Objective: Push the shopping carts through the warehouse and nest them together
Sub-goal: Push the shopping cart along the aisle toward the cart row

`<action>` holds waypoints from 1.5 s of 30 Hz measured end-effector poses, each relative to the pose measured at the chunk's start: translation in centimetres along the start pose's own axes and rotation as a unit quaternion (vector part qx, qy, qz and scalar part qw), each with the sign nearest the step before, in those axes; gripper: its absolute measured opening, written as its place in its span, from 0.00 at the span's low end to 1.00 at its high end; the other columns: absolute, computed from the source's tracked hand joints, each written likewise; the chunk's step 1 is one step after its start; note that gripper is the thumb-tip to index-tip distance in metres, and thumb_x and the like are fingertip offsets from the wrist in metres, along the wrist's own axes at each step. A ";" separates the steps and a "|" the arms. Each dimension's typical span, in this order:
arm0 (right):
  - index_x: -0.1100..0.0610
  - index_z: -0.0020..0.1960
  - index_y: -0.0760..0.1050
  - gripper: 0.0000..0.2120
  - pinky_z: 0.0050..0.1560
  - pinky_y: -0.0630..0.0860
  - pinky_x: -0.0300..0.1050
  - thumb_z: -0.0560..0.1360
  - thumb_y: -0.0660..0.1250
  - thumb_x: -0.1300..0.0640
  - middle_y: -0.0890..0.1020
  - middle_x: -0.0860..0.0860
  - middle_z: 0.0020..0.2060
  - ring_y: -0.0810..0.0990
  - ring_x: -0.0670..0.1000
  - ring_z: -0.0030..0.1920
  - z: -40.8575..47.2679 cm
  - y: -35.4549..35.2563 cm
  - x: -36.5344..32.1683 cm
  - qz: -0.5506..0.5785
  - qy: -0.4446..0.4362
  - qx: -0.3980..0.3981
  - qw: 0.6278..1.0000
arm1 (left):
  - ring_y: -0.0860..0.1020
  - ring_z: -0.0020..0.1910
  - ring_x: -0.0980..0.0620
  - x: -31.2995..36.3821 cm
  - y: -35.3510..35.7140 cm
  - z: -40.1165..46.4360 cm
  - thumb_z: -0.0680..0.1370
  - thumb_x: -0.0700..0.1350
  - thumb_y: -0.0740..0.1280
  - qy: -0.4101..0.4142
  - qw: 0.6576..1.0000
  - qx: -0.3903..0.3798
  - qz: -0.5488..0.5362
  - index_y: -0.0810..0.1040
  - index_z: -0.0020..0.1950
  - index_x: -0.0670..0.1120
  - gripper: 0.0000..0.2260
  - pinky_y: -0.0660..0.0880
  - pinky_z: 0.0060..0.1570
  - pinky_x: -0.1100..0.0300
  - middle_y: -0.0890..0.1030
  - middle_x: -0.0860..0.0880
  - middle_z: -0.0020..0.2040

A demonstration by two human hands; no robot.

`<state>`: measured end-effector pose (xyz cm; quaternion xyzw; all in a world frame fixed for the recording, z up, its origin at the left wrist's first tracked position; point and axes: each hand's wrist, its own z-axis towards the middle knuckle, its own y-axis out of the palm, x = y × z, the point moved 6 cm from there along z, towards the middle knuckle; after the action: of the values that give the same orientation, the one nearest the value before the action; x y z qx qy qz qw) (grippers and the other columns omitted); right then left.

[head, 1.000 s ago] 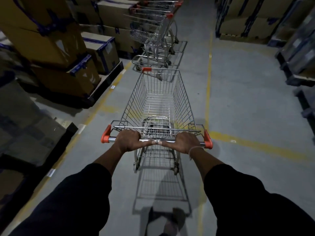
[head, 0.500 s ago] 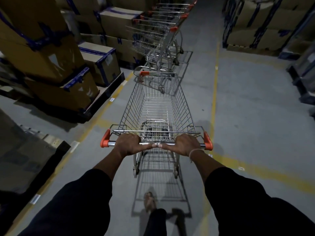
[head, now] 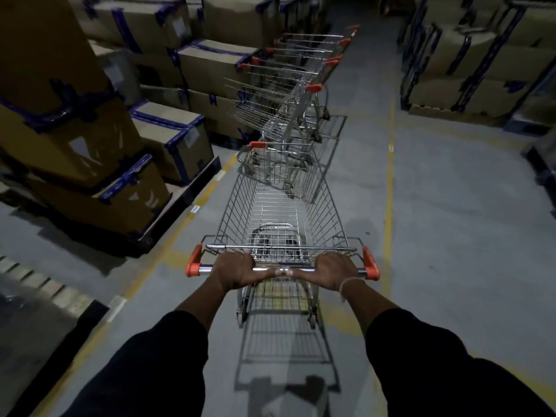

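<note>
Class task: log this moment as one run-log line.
left hand: gripping handle | right hand: gripping handle | cart: nose near nested row | nesting: not yet done

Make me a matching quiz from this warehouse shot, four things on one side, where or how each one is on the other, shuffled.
Things:
1. left hand
2. pushed cart
3. cart row
4. boxes

Places or states:
A. stacked at the left of the aisle
B. nested, ahead of the pushed cart
C. gripping the handle bar
D. empty basket, pointed at the row

Pairs: 1-C, 2-D, 3-B, 4-A
</note>
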<state>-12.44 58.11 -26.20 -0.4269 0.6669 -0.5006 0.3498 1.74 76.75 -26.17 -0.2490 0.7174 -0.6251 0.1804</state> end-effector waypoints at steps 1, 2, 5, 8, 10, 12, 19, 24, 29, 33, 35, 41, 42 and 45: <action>0.53 0.31 0.73 0.47 0.41 0.76 0.44 0.62 0.44 0.10 0.78 0.50 0.30 0.79 0.51 0.33 1.4 -0.3 0.4 0.001 0.000 0.000 1.000 | 0.75 0.29 0.50 -0.3 -0.1 1.3 0.62 0.87 0.41 0.002 1.000 -0.004 0.001 0.69 0.26 0.46 0.45 0.75 0.40 0.58 0.74 0.50 0.25; 0.53 0.32 0.73 0.48 0.43 0.77 0.45 0.61 0.43 0.09 0.78 0.50 0.30 0.79 0.52 0.34 2.7 -0.6 0.8 0.003 0.000 -0.001 1.000 | 0.76 0.29 0.50 -0.7 -0.2 2.6 0.62 0.87 0.41 0.001 1.000 -0.006 0.002 0.70 0.26 0.46 0.45 0.75 0.39 0.58 0.74 0.50 0.26; 0.54 0.32 0.75 0.50 0.47 0.79 0.48 0.59 0.42 0.09 0.78 0.51 0.31 0.80 0.53 0.35 6.6 -1.8 2.0 0.004 -0.002 -0.002 1.000 | 0.78 0.31 0.50 -1.7 -0.8 6.3 0.63 0.87 0.41 -0.010 1.000 -0.009 0.007 0.71 0.27 0.45 0.46 0.76 0.40 0.58 0.76 0.49 0.27; 0.55 0.32 0.75 0.51 0.48 0.80 0.49 0.59 0.42 0.08 0.80 0.52 0.32 0.80 0.53 0.35 10.7 -2.8 3.4 0.010 -0.011 -0.003 1.000 | 0.78 0.31 0.49 -2.8 -1.2 10.1 0.65 0.86 0.44 -0.026 0.999 -0.018 0.010 0.71 0.27 0.45 0.44 0.75 0.40 0.57 0.74 0.49 0.26; 0.53 0.32 0.73 0.48 0.48 0.80 0.50 0.60 0.43 0.09 0.80 0.52 0.32 0.80 0.53 0.34 13.4 -3.4 4.4 0.017 -0.023 -0.005 1.000 | 0.76 0.30 0.48 -3.2 -1.7 12.6 0.67 0.85 0.48 -0.037 0.999 -0.021 0.013 0.70 0.26 0.45 0.43 0.73 0.38 0.57 0.73 0.48 0.25; 0.52 0.31 0.72 0.46 0.48 0.80 0.49 0.61 0.44 0.10 0.79 0.51 0.30 0.79 0.52 0.33 16.1 -4.2 5.3 0.018 -0.038 -0.003 0.999 | 0.76 0.29 0.48 -3.6 -2.3 15.0 0.68 0.84 0.49 -0.047 0.999 -0.019 0.011 0.68 0.26 0.45 0.41 0.71 0.36 0.58 0.74 0.48 0.26; 0.53 0.30 0.73 0.46 0.45 0.77 0.47 0.62 0.45 0.10 0.77 0.50 0.30 0.79 0.54 0.36 25.8 -7.8 9.6 0.005 -0.098 -0.001 0.995 | 0.73 0.25 0.51 -3.9 -4.3 23.6 0.64 0.86 0.43 -0.099 0.995 0.001 -0.010 0.64 0.26 0.47 0.42 0.67 0.31 0.60 0.70 0.49 0.23; 0.54 0.32 0.76 0.51 0.49 0.80 0.50 0.58 0.43 0.08 0.80 0.51 0.32 0.81 0.53 0.36 32.4 -9.7 12.8 0.012 -0.129 -0.016 0.991 | 0.74 0.25 0.53 -4.1 -4.6 29.2 0.69 0.84 0.50 -0.144 0.989 0.008 -0.017 0.69 0.27 0.47 0.40 0.65 0.30 0.61 0.74 0.50 0.24; 0.54 0.32 0.74 0.49 0.52 0.79 0.51 0.58 0.43 0.09 0.79 0.51 0.33 0.81 0.55 0.39 38.2 -11.3 15.1 -0.017 -0.167 -0.027 0.985 | 0.71 0.25 0.53 -4.1 -5.5 33.9 0.70 0.83 0.51 -0.181 0.983 0.015 -0.007 0.67 0.27 0.48 0.38 0.64 0.31 0.60 0.71 0.51 0.24; 0.54 0.32 0.74 0.48 0.52 0.79 0.51 0.61 0.44 0.10 0.80 0.52 0.33 0.81 0.53 0.38 42.4 -12.6 16.2 -0.038 -0.207 -0.028 0.977 | 0.74 0.26 0.52 -4.2 -6.3 37.2 0.70 0.83 0.51 -0.209 0.978 0.007 -0.025 0.68 0.27 0.49 0.38 0.65 0.32 0.61 0.72 0.51 0.24; 0.54 0.32 0.74 0.48 0.52 0.79 0.51 0.61 0.44 0.10 0.79 0.51 0.33 0.80 0.53 0.37 44.6 -13.3 16.7 -0.048 -0.220 -0.026 0.974 | 0.75 0.27 0.52 -4.4 -6.6 38.9 0.69 0.84 0.50 -0.221 0.975 0.002 -0.027 0.69 0.28 0.49 0.38 0.65 0.32 0.61 0.74 0.51 0.25; 0.55 0.33 0.76 0.47 0.49 0.77 0.49 0.64 0.45 0.12 0.80 0.51 0.33 0.79 0.52 0.36 51.7 -15.4 17.5 -0.056 -0.241 -0.030 0.968 | 0.74 0.27 0.52 -6.6 -7.5 44.8 0.63 0.86 0.37 -0.236 0.971 0.023 -0.019 0.70 0.28 0.48 0.45 0.67 0.33 0.60 0.76 0.49 0.27; 0.55 0.33 0.75 0.46 0.47 0.77 0.48 0.65 0.46 0.12 0.80 0.51 0.32 0.79 0.52 0.35 53.0 -15.8 17.6 -0.062 -0.246 -0.027 0.967 | 0.74 0.28 0.51 -7.0 -7.7 45.8 0.62 0.86 0.35 -0.240 0.970 0.026 -0.023 0.70 0.27 0.47 0.46 0.69 0.34 0.60 0.75 0.49 0.27; 0.54 0.32 0.72 0.46 0.48 0.78 0.49 0.64 0.45 0.11 0.79 0.51 0.31 0.79 0.52 0.34 57.3 -16.4 17.7 -0.066 -0.258 -0.024 0.963 | 0.73 0.28 0.50 -8.5 -8.4 49.1 0.59 0.87 0.34 -0.256 0.965 0.033 -0.038 0.68 0.26 0.47 0.46 0.73 0.37 0.58 0.72 0.49 0.25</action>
<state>35.51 18.50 -25.63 -0.5931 0.5359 -0.3792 0.4661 37.70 41.30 -25.88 -0.4219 0.6165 -0.5701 0.3418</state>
